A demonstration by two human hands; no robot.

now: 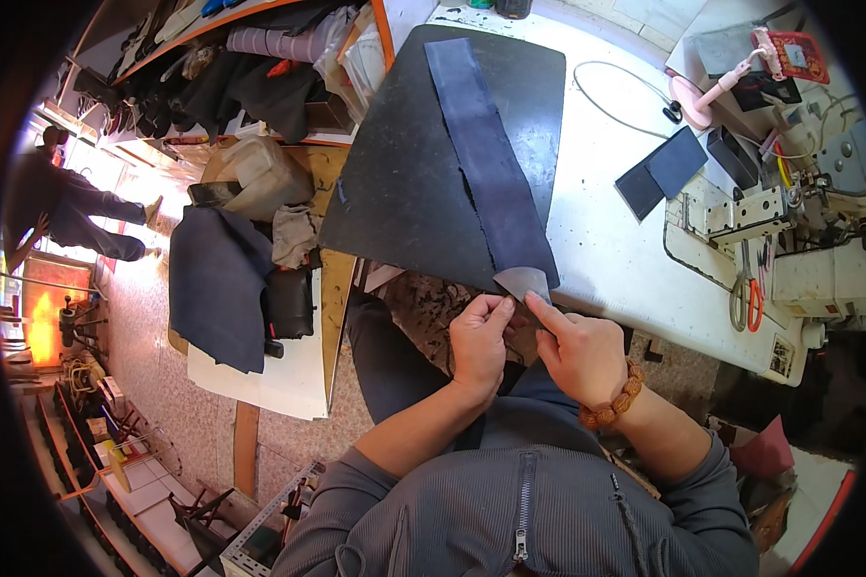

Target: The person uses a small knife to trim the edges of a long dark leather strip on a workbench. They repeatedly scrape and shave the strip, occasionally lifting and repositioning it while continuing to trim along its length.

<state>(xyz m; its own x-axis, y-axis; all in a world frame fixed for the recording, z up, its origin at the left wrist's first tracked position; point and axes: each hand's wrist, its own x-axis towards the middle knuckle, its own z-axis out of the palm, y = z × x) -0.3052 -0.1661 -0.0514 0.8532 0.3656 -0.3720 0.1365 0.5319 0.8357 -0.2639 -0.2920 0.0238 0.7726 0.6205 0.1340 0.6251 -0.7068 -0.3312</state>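
Observation:
A long dark navy strip [491, 144], which looks like leather, lies over a black board [385, 192] on the white table. Its near end is turned over and shows a paler grey underside [525, 281]. My left hand [478, 344] pinches the edge of that turned end between thumb and forefinger. My right hand [584, 354] has its forefinger stretched onto the same end, the other fingers curled in; what its thumb touches is hidden. A brown beaded bracelet [614, 402] circles my right wrist.
Right of the board stand a sewing machine [827, 260], orange-handled scissors [753, 300], a dark phone-like case [660, 173] and a pink stand [698, 101]. At left, a dark sheet [219, 284] drapes over a side table by a plastic jug [265, 180]. Another person [72, 197] is far left.

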